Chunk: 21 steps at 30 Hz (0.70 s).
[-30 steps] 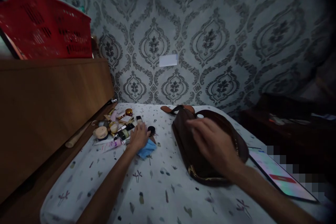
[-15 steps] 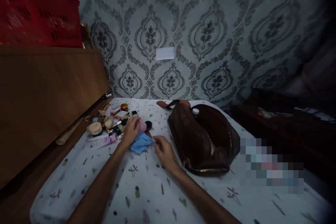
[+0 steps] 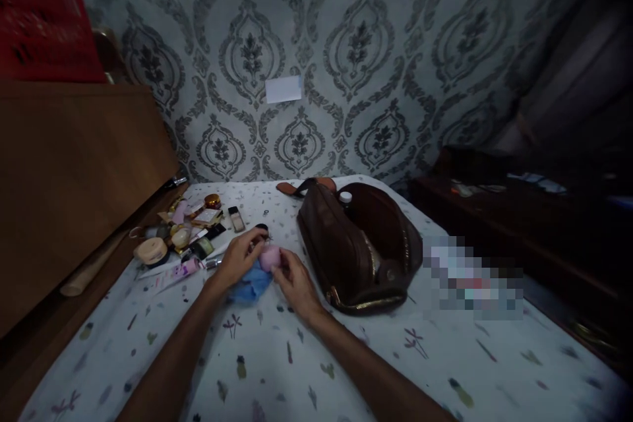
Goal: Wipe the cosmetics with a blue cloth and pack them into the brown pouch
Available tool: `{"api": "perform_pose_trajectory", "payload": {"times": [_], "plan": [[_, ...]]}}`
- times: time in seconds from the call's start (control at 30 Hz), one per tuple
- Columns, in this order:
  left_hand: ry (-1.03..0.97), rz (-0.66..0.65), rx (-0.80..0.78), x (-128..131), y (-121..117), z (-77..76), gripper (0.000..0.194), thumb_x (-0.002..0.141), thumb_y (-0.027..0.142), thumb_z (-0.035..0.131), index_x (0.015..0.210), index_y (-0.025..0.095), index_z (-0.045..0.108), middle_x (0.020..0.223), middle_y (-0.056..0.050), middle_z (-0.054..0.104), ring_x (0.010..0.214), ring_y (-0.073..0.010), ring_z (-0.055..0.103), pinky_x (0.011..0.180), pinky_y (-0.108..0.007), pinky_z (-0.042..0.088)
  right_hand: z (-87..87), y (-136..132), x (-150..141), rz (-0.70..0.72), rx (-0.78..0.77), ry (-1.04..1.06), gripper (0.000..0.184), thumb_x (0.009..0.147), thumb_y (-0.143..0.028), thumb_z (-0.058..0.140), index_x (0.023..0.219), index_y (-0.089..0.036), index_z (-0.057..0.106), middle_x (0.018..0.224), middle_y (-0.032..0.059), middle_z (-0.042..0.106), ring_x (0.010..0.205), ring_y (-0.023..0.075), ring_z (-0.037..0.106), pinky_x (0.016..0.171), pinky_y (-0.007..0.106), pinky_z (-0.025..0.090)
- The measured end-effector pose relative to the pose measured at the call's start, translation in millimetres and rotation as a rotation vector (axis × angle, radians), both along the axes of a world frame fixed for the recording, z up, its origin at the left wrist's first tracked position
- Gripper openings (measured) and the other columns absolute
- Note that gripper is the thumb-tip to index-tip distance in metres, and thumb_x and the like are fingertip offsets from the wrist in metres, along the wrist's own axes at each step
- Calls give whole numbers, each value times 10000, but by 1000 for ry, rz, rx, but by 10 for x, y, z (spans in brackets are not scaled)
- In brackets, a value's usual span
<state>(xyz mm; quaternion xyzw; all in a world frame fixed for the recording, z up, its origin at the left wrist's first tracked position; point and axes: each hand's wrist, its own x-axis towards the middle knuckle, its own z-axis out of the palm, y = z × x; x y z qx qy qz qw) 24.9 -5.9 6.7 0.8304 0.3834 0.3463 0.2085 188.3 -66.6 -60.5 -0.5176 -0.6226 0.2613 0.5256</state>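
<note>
A pink rounded object [image 3: 270, 257] is between my two hands, just above a crumpled blue cloth [image 3: 251, 285] on the bed. My right hand [image 3: 297, 285] pinches its right side with thumb and fingers. My left hand [image 3: 238, 256] curls over the cloth from the left, fingertips at the pink object's upper left; what its fingers close on is hidden. A dark round lid-like item [image 3: 262, 229] shows just behind the left fingers. To the right, a brown leather bag [image 3: 341, 244] stands open, a white-capped bottle [image 3: 345, 198] inside it.
Several cosmetics lie in a pile on the left, among them a beige compact [image 3: 151, 250], a pink tube [image 3: 175, 274] and a foundation bottle [image 3: 236, 219]. A wooden cabinet [image 3: 79, 165] bearing a red basket [image 3: 44, 20] borders the left side. Patterned wallpaper is behind.
The view has shifted right. My right hand has moved from the cloth's right edge up onto the pink object. My left hand has shifted nearer to me, uncovering the foundation bottle.
</note>
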Motion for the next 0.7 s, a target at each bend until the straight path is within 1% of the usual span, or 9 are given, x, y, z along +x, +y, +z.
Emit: {"api": "perform_pose_trajectory", "payload": {"times": [0.07,0.13,0.23,0.37,0.47,0.57,0.63,0.7], "plan": [[51,-41,50,42,-40,1,267,951,323,443,985,203,679,964,-71,703,929,-216,644,859,-356,507,13,-2,-7,-6,-16,-4,411,846,-274,591,1242,-168,565,1187,130,653,1072,251,634,938,404,522],[67,-67,68,57,-57,-15,282,947,322,433,943,204,688,976,-81,704,955,-227,639,894,-376,496,17,-4,-25,-11,-40,15,442,818,-256,622,1245,-165,557,1184,125,648,1049,248,633,918,398,523],[32,-110,-18,47,-39,-52,265,924,351,471,945,200,688,966,-71,718,919,-227,661,858,-358,517,32,-13,-59,-21,-67,45,512,736,-190,691,1230,-183,556,1139,90,646,1030,241,627,912,387,515],[-50,-177,-158,21,24,-65,269,873,421,566,938,192,691,1001,-75,729,961,-238,679,843,-330,541,125,-70,-70,-39,-116,9,567,655,-147,759,1191,-168,574,1130,89,611,1083,265,596,959,407,480],[-62,-146,-194,-5,49,-37,334,862,487,561,944,192,694,978,-81,746,934,-251,700,823,-340,567,210,-135,-49,-18,-153,-35,560,638,-182,799,1156,-197,587,1134,73,586,1079,267,586,948,409,479],[26,-36,-139,-55,18,-37,412,883,548,521,1041,205,684,1035,-82,756,964,-263,711,845,-360,581,252,-175,-26,-31,-196,-45,522,625,-203,823,1091,-200,587,1132,70,587,1082,268,579,955,408,467],[133,6,-41,-119,-42,-84,438,883,574,510,1086,228,686,1090,-73,757,985,-267,717,890,-380,579,254,-184,-19,-66,-216,-25,541,608,-197,834,1079,-195,569,1142,78,596,1106,276,570,969,408,453],[213,-1,88,-219,-119,-175,444,903,561,481,1172,262,667,1191,-56,732,1066,-273,701,970,-413,553,247,-185,-16,-77,-222,-6,547,610,-186,823,1085,-200,552,1140,78,608,1113,278,571,962,402,451]]}}
